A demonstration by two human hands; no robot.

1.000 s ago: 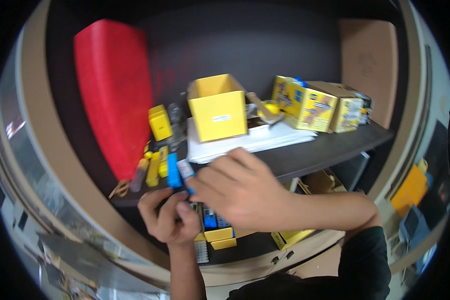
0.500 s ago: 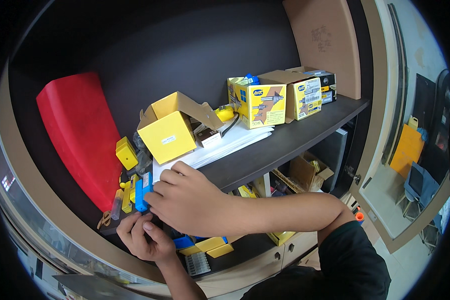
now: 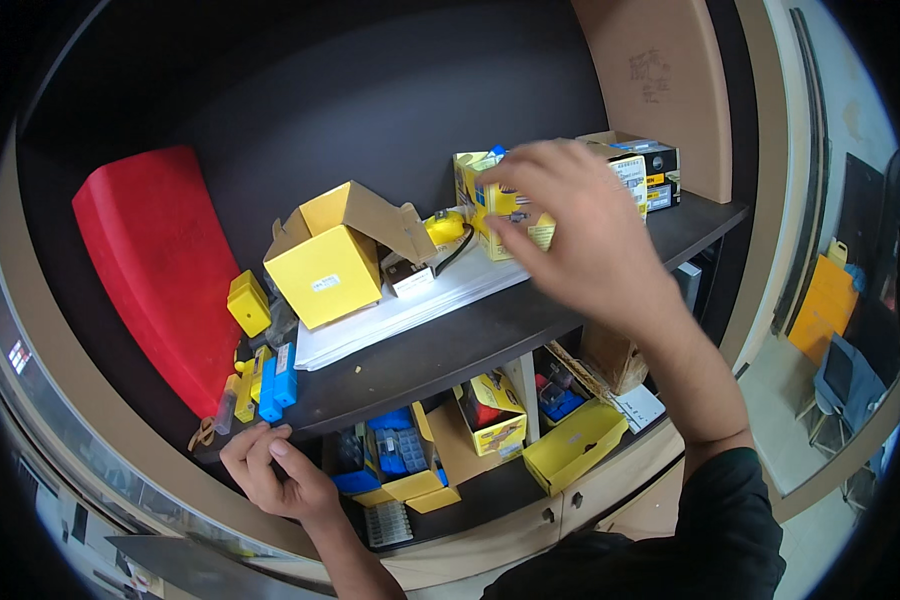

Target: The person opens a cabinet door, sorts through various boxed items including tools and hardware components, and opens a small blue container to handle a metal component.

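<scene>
My right hand (image 3: 585, 235) is raised over the shelf, slightly blurred, thumb and fingers apart with nothing seen between them. Behind it a yellow printed box (image 3: 470, 190) is partly hidden. At the shelf's left front edge is my left hand (image 3: 278, 478), its fingers curled in and thumb pressed to them; whatever it may hold is hidden. Just above that hand, two small blue plastic cases (image 3: 278, 383) lie side by side, with narrow yellow cases (image 3: 251, 385) and a clear tube (image 3: 228, 403) to their left.
An open yellow carton (image 3: 325, 280) rests on white paper sheets (image 3: 410, 325), beside a yellow tape measure-like object (image 3: 445, 227). A tall red piece (image 3: 160, 270) leans at left. Below, the lower shelf holds a box of blue cases (image 3: 400, 450) and a yellow tray (image 3: 575, 447).
My right hand has moved away from the blue cases, up and right to the yellow printed box, and its fingers have spread. My left hand has stayed nearly in place.
</scene>
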